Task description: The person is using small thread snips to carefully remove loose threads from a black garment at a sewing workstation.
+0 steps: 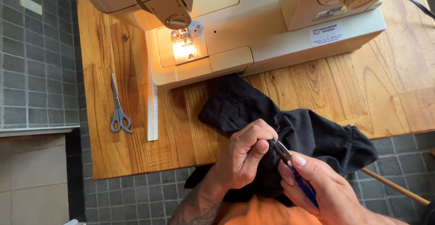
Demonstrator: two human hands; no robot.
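A black garment (312,134) lies bunched over the near edge of the wooden table (353,84) and hangs onto my lap. My left hand (242,154) pinches a fold of the black fabric between thumb and fingers. My right hand (324,186) grips a small blue-handled thread snip (290,161), its metal blades touching the fabric right at my left fingertips. A cream sewing machine (253,21) stands at the back of the table with its needle light on.
Grey-handled scissors (118,109) and a metal ruler (152,107) lie on the table's left part. A black power cord (414,0) runs off at the top right. A wooden stick (394,186) shows over the grey tiled floor at the lower right.
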